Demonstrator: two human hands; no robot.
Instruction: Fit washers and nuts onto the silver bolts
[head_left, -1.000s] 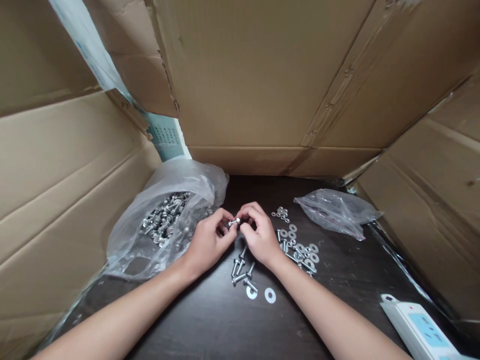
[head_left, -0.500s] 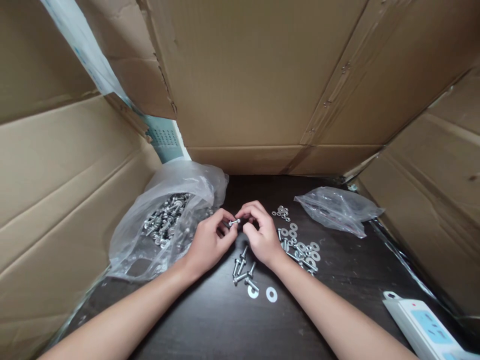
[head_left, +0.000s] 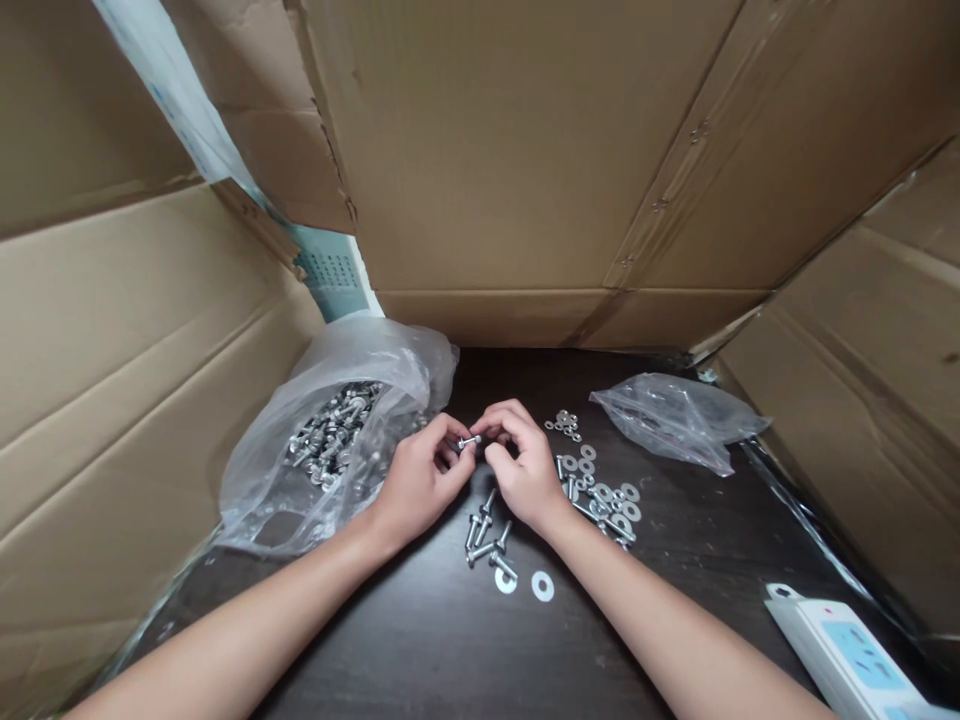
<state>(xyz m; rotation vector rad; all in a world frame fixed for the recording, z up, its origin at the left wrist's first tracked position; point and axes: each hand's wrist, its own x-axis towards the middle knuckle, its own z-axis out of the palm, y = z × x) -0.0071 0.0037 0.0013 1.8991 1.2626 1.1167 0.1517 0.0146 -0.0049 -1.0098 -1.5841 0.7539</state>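
A small silver bolt (head_left: 469, 441) lies crosswise between my two hands above the dark table. My left hand (head_left: 427, 475) grips its left end between thumb and fingers. The fingers of my right hand (head_left: 519, 462) are curled at the bolt's other end, where a small piece seems to sit; the contact there is too small to make out. Below the hands lie several bolts (head_left: 482, 552) with nuts or washers on them, and a large flat washer (head_left: 543, 586). More bolts and washers (head_left: 602, 505) are heaped right of my right hand.
An open plastic bag (head_left: 251, 480) full of bolts is at the left. Several small nuts (head_left: 566, 425) lie behind my right hand. A flat clear bag (head_left: 679, 418) rests back right, a power strip (head_left: 844, 645) front right. Cardboard walls (head_left: 510, 150) surround the table.
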